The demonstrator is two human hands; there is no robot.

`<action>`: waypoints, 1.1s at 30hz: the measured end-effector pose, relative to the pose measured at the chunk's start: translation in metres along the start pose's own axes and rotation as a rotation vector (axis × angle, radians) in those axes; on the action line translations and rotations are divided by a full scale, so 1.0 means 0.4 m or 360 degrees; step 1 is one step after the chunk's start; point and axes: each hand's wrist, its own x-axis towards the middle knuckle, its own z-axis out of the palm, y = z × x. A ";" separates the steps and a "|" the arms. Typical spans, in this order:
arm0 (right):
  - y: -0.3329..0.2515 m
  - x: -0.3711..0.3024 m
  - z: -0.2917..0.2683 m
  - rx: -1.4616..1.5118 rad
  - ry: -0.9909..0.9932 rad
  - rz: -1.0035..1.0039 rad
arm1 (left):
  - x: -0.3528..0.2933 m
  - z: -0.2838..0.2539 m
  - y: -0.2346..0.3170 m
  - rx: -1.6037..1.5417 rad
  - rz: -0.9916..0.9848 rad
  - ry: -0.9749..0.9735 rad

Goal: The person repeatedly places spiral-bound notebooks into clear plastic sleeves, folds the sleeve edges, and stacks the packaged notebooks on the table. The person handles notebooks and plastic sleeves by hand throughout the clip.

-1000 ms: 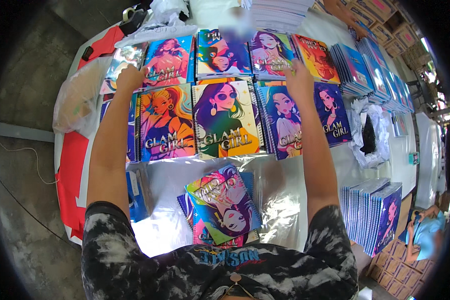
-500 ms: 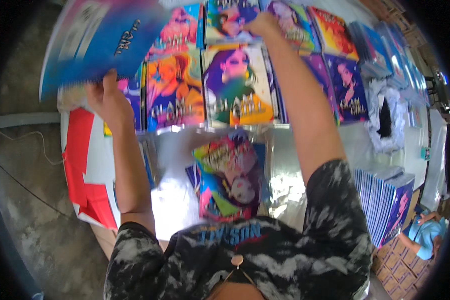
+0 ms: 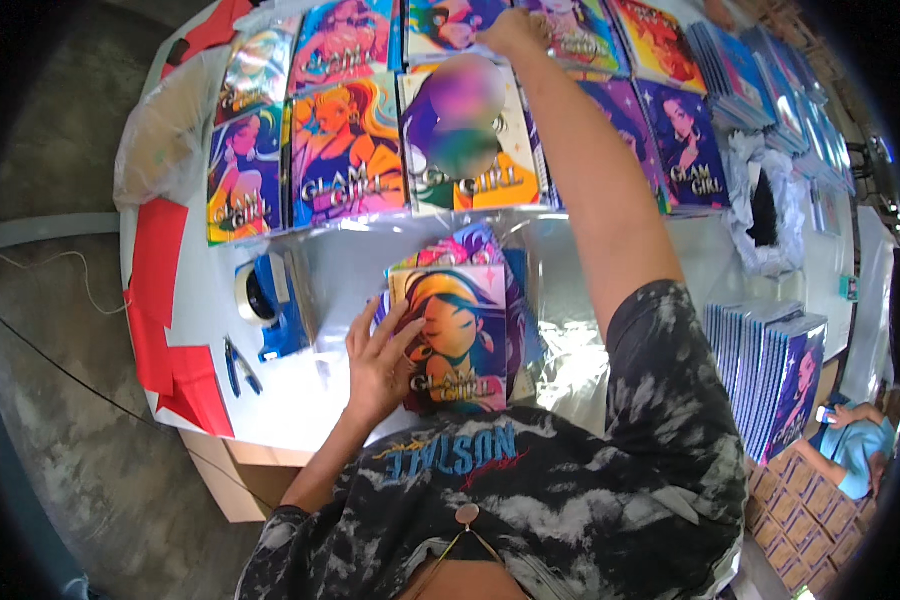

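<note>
A notebook with a colourful illustrated cover lies on top of a small, uneven pile in front of me. My left hand touches its left edge, fingers spread over the cover. My right arm stretches to the far row, where my right hand has its fingers bent at the right corner of a purple-and-white notebook. In the nearer row are an orange-and-blue notebook and a cream notebook with a dark-haired figure. Under the top notebook, another bright cover sticks out.
Left of the pile are a blue tape dispenser and small cutters. Red sheets hang along the left edge. Notebook stacks and a white plastic-lined box stand at right. Another person is beyond the table's right side.
My left hand has come down from the upper left, bringing the raised notebook onto the middle pile, cover up. My right hand stays by the far-row notebook. The view has shifted slightly.
</note>
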 end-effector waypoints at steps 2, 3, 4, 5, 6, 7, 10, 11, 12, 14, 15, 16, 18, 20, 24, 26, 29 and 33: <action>0.006 0.017 0.015 0.0043 0.0028 -0.0010 | 0.006 0.035 0.015 -0.0115 -0.0041 0.0033; 0.007 0.004 0.020 0.0067 0.0019 -0.0044 | 0.008 0.052 0.034 -0.0117 -0.0080 0.0003; 0.006 -0.004 0.022 0.0090 0.0010 -0.0074 | 0.003 0.067 0.046 -0.0015 -0.0114 -0.0067; 0.002 -0.012 0.023 0.0069 0.0009 -0.0094 | -0.008 0.098 0.047 0.0012 -0.0119 -0.0043; -0.003 -0.022 0.028 0.0048 0.0008 -0.0105 | -0.016 0.116 0.046 0.0001 -0.0105 -0.0018; -0.008 -0.031 0.033 0.0026 0.0005 -0.0115 | -0.019 0.129 0.045 -0.0010 -0.0091 0.0006; -0.009 -0.054 0.049 0.0063 -0.0003 -0.0194 | -0.012 0.135 0.054 0.0014 -0.0103 0.0005; -0.015 -0.057 0.052 0.0066 -0.0006 -0.0212 | -0.012 0.136 0.053 0.0006 -0.0099 0.0008; -0.019 -0.055 0.052 0.0082 -0.0014 -0.0199 | -0.013 0.137 0.050 -0.0002 -0.0096 0.0012; -0.028 -0.044 0.046 0.0089 0.0004 -0.0162 | -0.012 0.134 0.050 -0.0020 -0.0092 0.0015; -0.035 -0.036 0.044 0.0096 0.0012 -0.0146 | -0.010 0.131 0.051 -0.0030 -0.0091 0.0014; -0.039 -0.024 0.037 0.0085 -0.0025 -0.0083 | -0.009 0.128 0.052 -0.0041 -0.0090 0.0013; -0.050 -0.003 0.015 0.0059 -0.0103 0.0027 | -0.007 0.126 0.053 -0.0038 -0.0095 0.0014; -0.054 -0.001 0.001 -0.0008 -0.0217 0.0046 | -0.009 0.129 0.051 -0.0025 -0.0094 0.0026; -0.090 -0.053 0.044 -0.0155 -0.0229 -0.0010 | -0.011 0.126 0.058 -0.0035 -0.0131 0.0035; -0.098 -0.087 0.077 -0.0258 -0.0171 -0.0098 | -0.006 0.123 0.059 -0.0040 -0.0136 0.0039; -0.061 -0.083 0.095 -0.0135 -0.0118 -0.0558 | -0.014 0.122 0.058 -0.0054 -0.0125 0.0044; -0.064 -0.054 0.052 -0.0713 -0.0166 -0.1231 | -0.013 0.132 0.043 -0.0046 -0.0097 0.0075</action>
